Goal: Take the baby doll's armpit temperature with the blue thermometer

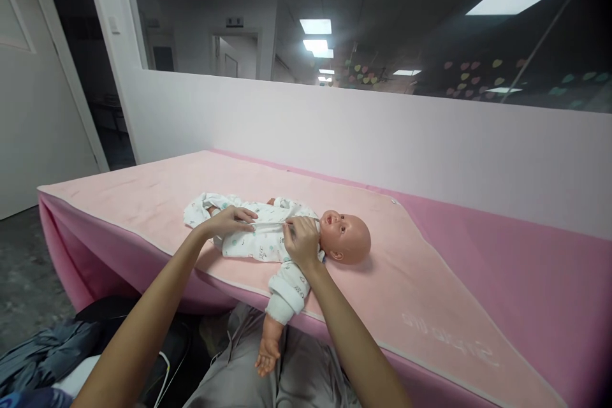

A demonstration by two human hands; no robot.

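A baby doll (347, 237) lies on its back, its bald head to the right, dressed in a white printed baby garment (253, 245). My left hand (229, 222) is over the garment's middle, thumb and fingers closing on a raised fold of the cloth. Higher up, at the doll's chest, my right hand (302, 241) pinches the front edge of the same garment. The cloth runs in a straight ridge between both hands. One doll arm (271, 338), in a cuffed sleeve, hangs over the table's near edge. My right fingertips are partly hidden.
A pale pink mat (421, 293) covers the table over a darker pink cloth (540, 280). A low white wall (382, 140) with a window above stands behind. Dark clothing and a white cable (165, 373) are at lower left, beside my lap (296, 370).
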